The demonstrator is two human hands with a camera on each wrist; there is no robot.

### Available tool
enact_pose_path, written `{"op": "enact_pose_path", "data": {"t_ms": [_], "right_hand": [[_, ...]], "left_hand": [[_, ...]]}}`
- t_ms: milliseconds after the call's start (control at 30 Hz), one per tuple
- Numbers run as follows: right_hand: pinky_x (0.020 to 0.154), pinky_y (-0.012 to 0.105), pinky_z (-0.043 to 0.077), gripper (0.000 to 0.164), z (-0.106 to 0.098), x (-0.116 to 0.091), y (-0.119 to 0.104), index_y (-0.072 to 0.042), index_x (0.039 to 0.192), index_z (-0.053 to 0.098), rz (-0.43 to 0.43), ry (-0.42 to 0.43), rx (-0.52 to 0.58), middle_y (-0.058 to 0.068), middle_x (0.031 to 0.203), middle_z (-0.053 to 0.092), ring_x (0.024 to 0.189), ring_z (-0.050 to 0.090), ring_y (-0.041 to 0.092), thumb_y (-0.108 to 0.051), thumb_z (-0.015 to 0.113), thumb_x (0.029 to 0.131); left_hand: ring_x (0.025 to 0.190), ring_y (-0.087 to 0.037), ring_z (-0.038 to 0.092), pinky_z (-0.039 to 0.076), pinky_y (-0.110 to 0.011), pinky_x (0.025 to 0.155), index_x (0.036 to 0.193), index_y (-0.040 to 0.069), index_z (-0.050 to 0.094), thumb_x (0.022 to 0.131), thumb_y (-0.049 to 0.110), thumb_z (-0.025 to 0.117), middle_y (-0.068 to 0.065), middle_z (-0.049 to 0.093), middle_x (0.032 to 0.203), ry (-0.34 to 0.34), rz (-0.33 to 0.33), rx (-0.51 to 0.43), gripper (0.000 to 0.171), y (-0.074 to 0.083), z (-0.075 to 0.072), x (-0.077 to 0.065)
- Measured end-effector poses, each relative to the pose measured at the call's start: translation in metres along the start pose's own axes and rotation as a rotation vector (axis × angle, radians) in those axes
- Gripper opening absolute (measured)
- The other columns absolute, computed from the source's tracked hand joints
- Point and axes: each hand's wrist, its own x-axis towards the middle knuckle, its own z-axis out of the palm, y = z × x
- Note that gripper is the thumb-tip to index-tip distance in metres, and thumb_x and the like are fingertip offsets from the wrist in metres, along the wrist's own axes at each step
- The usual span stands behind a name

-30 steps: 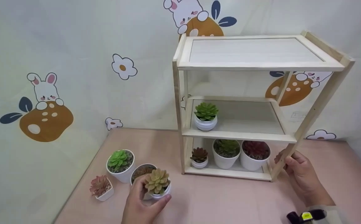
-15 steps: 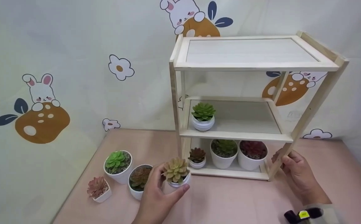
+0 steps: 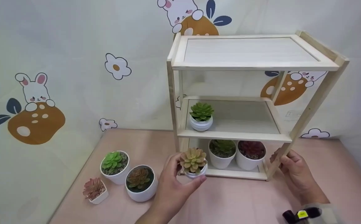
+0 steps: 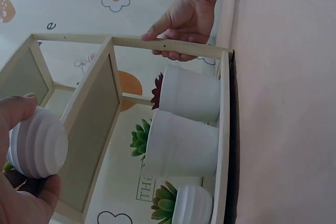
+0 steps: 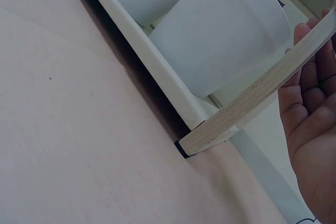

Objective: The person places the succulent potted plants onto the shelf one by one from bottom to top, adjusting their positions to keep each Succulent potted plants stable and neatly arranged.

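Observation:
My left hand [image 3: 172, 183] holds a small yellowish-pink potted succulent [image 3: 194, 160] in front of the wooden shelf's lower left corner. Thumb and fingers lie around its ribbed white pot [image 4: 42, 145], which is off the table. At the other side, my right hand [image 3: 300, 175] grips the right front post [image 3: 311, 105] of the three-tier wooden shelf [image 3: 233, 137] near its foot. On the middle tier sits a green succulent [image 3: 201, 116]. The bottom tier bears a green one [image 3: 222, 154], a dark red one [image 3: 251, 155] and a small brownish one [image 4: 194, 205], which the held plant covers in the head view.
Left of the shelf, on the pink tabletop [image 3: 230, 202], stand a bright green succulent [image 3: 115, 166], a brown one [image 3: 141, 183] and a pink one in a square pot [image 3: 95, 190]. A rabbit-patterned cloth [image 3: 74, 31] hangs behind.
My left hand has carried the yellowish-pink succulent rightward and up, from over the brown potted plant to the shelf's front left. The right hand keeps its grip on the post.

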Motion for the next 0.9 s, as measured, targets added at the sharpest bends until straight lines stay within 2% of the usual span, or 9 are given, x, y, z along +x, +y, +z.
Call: {"op": "enact_pose_path", "data": {"t_ms": [133, 333, 433, 700, 900], "right_hand": [[0.084, 0.026, 0.052, 0.018, 0.001, 0.001, -0.001, -0.009, 0.098, 0.066, 0.035, 0.035, -0.030, 0.002, 0.091, 0.066, 0.088, 0.064, 0.015, -0.002, 0.050, 0.098], [0.084, 0.025, 0.052, 0.018, 0.002, 0.001, 0.000, -0.008, 0.100, 0.064, 0.028, 0.000, -0.035, 0.003, 0.092, 0.066, 0.090, 0.063, 0.014, -0.003, 0.047, 0.100], [0.084, 0.026, 0.051, 0.020, 0.002, 0.000, -0.001, -0.008, 0.099, 0.064, 0.045, 0.014, -0.049, 0.003, 0.091, 0.066, 0.090, 0.063, 0.015, -0.002, 0.046, 0.100], [0.085, 0.027, 0.051, 0.018, 0.001, 0.000, -0.002, -0.008, 0.098, 0.064, 0.071, 0.054, -0.077, 0.003, 0.091, 0.065, 0.090, 0.063, 0.015, -0.003, 0.047, 0.100], [0.083, 0.027, 0.051, 0.015, 0.002, 0.000, -0.003, -0.008, 0.098, 0.065, 0.069, 0.071, -0.091, 0.002, 0.091, 0.065, 0.088, 0.063, 0.014, -0.005, 0.050, 0.099]], "left_hand": [[0.121, -0.007, 0.049, 0.041, -0.034, 0.106, 0.127, 0.022, 0.047, 0.071, 0.049, 0.081, 0.008, 0.050, 0.127, -0.011, 0.018, -0.030, 0.072, 0.010, 0.008, 0.007], [0.119, -0.007, 0.050, 0.041, -0.032, 0.105, 0.127, 0.021, 0.046, 0.070, 0.045, 0.083, 0.008, 0.050, 0.125, -0.023, 0.036, -0.104, 0.072, 0.024, 0.022, 0.014], [0.120, -0.007, 0.050, 0.041, -0.033, 0.105, 0.128, 0.022, 0.046, 0.071, 0.044, 0.083, 0.008, 0.051, 0.126, -0.023, 0.051, -0.115, 0.072, 0.029, 0.030, 0.018], [0.121, -0.008, 0.049, 0.038, -0.036, 0.107, 0.128, 0.026, 0.047, 0.068, 0.048, 0.083, 0.011, 0.051, 0.127, 0.004, 0.052, -0.101, 0.073, 0.039, 0.049, 0.029], [0.122, -0.005, 0.048, 0.035, -0.036, 0.108, 0.126, 0.027, 0.049, 0.068, 0.046, 0.084, 0.015, 0.051, 0.127, 0.039, 0.098, -0.096, 0.071, 0.047, 0.060, 0.037]]}}
